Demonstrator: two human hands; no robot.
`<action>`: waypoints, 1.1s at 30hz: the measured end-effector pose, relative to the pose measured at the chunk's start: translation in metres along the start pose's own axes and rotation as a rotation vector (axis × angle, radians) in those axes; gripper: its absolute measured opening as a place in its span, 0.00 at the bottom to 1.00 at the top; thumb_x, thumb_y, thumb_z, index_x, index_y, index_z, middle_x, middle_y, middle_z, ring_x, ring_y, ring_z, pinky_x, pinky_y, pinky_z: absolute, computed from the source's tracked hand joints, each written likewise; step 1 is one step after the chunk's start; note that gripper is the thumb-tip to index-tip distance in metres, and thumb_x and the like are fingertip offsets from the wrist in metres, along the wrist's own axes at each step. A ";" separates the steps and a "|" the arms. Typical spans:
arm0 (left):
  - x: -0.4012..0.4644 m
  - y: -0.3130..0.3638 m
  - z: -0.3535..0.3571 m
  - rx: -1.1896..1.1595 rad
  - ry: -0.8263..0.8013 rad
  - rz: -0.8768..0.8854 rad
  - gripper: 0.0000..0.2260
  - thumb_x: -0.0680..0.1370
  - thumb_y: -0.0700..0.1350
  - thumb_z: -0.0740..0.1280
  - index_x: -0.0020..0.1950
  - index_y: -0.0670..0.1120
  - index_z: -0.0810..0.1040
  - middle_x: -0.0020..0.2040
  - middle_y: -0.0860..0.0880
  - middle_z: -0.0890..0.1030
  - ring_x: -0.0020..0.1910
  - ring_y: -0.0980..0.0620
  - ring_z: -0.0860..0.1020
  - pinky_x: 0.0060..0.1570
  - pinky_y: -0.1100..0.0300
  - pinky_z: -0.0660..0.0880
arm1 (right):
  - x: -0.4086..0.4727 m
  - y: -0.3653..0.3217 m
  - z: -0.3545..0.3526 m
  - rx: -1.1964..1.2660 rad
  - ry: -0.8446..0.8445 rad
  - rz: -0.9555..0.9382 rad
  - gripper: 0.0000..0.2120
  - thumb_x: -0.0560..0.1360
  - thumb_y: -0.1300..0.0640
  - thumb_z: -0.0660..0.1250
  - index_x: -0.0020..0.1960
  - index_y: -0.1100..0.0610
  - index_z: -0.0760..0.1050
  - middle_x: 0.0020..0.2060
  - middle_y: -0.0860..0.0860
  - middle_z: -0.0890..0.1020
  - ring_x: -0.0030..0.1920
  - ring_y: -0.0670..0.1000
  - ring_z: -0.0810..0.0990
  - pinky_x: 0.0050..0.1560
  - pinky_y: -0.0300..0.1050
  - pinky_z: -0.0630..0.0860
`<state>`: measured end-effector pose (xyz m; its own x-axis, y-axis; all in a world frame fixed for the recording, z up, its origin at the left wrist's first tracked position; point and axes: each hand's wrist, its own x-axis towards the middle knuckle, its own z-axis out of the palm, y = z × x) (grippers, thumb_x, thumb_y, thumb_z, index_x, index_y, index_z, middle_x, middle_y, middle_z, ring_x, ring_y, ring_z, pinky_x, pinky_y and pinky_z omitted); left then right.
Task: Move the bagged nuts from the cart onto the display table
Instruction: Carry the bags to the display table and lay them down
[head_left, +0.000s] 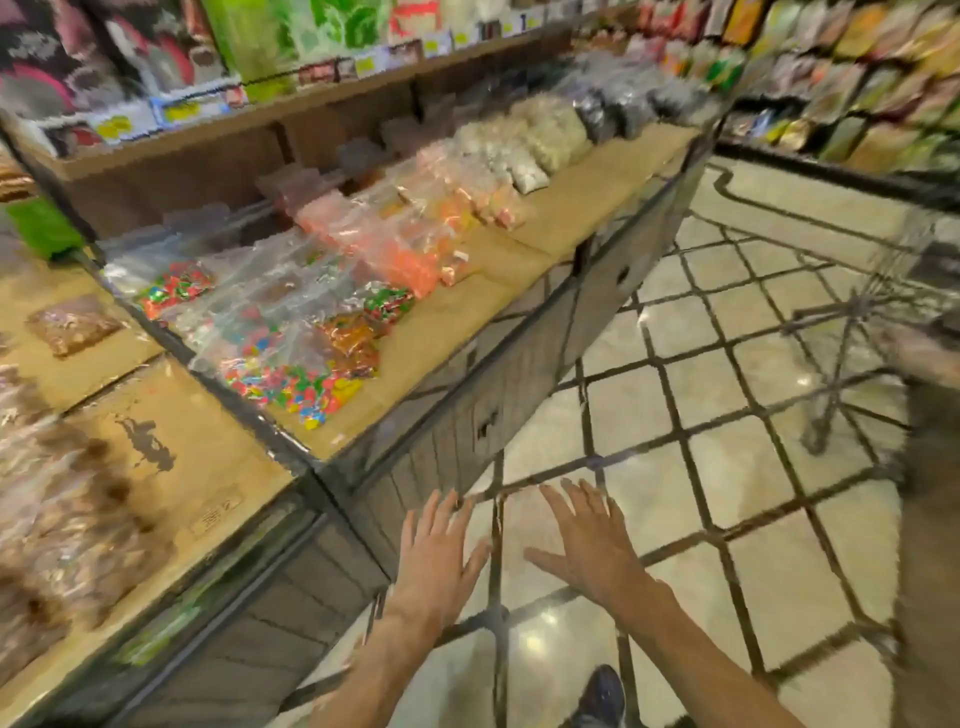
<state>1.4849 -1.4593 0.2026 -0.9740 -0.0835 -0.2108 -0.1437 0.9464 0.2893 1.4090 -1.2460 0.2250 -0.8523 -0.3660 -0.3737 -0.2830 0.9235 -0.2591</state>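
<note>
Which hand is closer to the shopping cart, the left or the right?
The right hand. It is held open over the floor, on the side toward the cart at the right edge. The left hand is open too, but farther from it, beside the display table.

There is just one camera, and it sits on the person's head. It looks forward and down, tipped sideways, so the display table (467, 291) runs slanting from the bottom left up to the top right. The table is close, just left of the view's middle. The tiled floor (727, 467) fills the right side below it. Both arms reach in from the bottom edge, very near the camera. Everything looks blurry.
</note>
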 end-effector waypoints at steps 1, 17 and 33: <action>0.018 0.023 0.004 0.005 -0.006 0.021 0.48 0.71 0.72 0.22 0.85 0.56 0.50 0.86 0.53 0.51 0.85 0.49 0.45 0.83 0.43 0.46 | 0.002 0.026 -0.007 0.021 0.016 0.031 0.46 0.78 0.26 0.60 0.87 0.45 0.45 0.87 0.51 0.49 0.87 0.57 0.45 0.84 0.61 0.45; 0.277 0.341 0.048 0.037 -0.102 0.387 0.46 0.74 0.74 0.27 0.84 0.56 0.58 0.85 0.50 0.58 0.85 0.47 0.53 0.82 0.43 0.49 | 0.058 0.362 -0.130 0.081 0.207 0.429 0.58 0.63 0.20 0.39 0.86 0.47 0.52 0.85 0.53 0.59 0.86 0.59 0.51 0.82 0.64 0.52; 0.659 0.573 0.025 0.133 -0.271 0.739 0.35 0.80 0.67 0.38 0.85 0.56 0.50 0.86 0.51 0.49 0.85 0.48 0.46 0.83 0.45 0.43 | 0.274 0.592 -0.287 0.200 0.277 0.798 0.45 0.78 0.25 0.57 0.86 0.46 0.50 0.85 0.51 0.58 0.85 0.56 0.54 0.84 0.60 0.54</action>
<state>0.7651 -0.9640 0.2065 -0.7302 0.6426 -0.2323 0.5614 0.7580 0.3320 0.8816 -0.7666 0.2252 -0.8467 0.4481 -0.2869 0.5060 0.8449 -0.1734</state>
